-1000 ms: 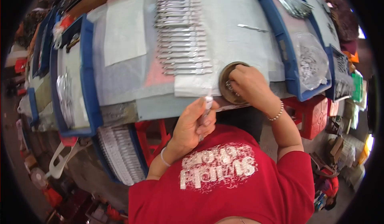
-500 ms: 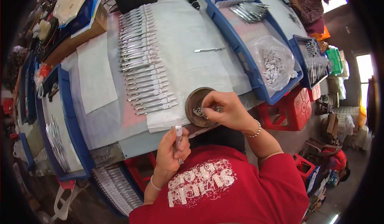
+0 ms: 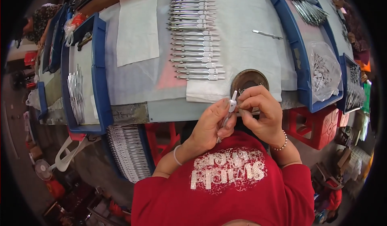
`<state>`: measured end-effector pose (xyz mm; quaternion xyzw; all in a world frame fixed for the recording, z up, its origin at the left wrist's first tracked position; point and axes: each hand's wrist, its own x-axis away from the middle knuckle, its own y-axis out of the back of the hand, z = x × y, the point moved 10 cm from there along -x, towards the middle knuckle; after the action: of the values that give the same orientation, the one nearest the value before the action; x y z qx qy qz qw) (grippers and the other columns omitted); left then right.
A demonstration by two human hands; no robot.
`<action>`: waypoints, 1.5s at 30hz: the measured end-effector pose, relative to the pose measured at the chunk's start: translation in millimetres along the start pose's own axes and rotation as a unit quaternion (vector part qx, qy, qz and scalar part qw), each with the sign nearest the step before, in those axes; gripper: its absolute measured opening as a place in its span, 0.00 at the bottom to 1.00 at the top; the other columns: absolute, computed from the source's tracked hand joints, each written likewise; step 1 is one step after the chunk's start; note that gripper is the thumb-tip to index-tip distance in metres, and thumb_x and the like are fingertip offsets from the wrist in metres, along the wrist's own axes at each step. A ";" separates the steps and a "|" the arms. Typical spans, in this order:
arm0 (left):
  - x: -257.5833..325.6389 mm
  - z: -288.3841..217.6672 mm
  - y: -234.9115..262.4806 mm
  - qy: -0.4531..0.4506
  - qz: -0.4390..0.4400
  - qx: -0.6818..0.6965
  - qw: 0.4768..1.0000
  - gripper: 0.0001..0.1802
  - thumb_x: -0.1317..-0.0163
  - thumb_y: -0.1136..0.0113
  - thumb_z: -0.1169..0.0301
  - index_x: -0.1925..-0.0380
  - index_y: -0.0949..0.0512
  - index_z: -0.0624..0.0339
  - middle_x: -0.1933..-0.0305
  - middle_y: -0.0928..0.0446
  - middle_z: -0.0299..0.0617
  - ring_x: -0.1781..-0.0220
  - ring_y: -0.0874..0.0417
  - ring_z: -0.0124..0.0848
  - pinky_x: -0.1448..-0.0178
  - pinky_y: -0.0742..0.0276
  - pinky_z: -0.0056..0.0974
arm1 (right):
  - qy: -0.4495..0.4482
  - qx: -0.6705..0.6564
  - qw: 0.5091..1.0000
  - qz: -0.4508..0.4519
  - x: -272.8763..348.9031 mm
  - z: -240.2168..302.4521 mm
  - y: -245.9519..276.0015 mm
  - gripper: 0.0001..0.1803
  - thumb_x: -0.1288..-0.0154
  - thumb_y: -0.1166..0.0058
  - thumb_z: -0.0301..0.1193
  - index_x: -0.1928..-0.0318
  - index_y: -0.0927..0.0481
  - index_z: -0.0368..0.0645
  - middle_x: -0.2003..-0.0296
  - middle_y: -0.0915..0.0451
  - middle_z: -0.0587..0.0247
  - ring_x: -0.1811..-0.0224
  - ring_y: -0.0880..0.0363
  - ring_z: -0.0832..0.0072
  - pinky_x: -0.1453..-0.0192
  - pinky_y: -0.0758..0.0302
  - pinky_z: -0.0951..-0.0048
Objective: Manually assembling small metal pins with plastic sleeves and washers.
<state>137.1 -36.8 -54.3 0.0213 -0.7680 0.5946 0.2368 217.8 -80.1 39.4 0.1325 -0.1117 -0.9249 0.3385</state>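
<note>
Just below the middle of the frame, the left hand [image 3: 210, 123] is closed around a slim metal tool with a white tip [image 3: 230, 106], thumb and fingers pressed on its shaft so the white end points up toward the table edge. The right hand [image 3: 260, 113] sits just beside it, its thumb and forefinger pinched together on something too small to make out, held right at the white tip. Both hands hover in front of the near edge of the table [image 3: 169, 111], over the person's red shirt [image 3: 225, 185].

Directly above the hands, a round brown dish [image 3: 249, 80] rests on a white cloth [image 3: 242, 44]; what lies in it cannot be told. On the cloth, in the upper middle, a long row of finished metal tools [image 3: 193, 36] lies side by side, and a single metal piece [image 3: 267, 34] lies apart to the right.

At the right, a blue tray [image 3: 296, 52] holds a clear bag of small white parts [image 3: 324, 70] and, toward the top, a bundle of metal rods [image 3: 309, 11]. At the left, another blue tray [image 3: 98, 77] holds a bunch of shiny metal pieces [image 3: 75, 93]. Below the table edge, a crate of more metal pieces [image 3: 129, 151] stands at lower left.
</note>
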 end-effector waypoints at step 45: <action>17.3 23.1 -17.1 -0.085 0.022 -0.337 0.938 0.15 0.28 0.61 0.63 0.63 0.30 0.64 0.83 0.33 0.32 0.86 0.38 0.16 0.82 0.44 0.22 | -0.257 -0.581 0.771 -0.036 13.5 -32.8 -30.8 0.12 0.31 0.58 0.35 0.70 0.32 0.42 0.90 0.45 0.77 0.90 0.55 0.89 0.88 0.57 0.83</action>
<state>119.3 -58.8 -36.2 -0.0263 -0.9407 0.3024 0.1512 200.0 -69.8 -2.8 -0.3286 0.3693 -0.8244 0.2756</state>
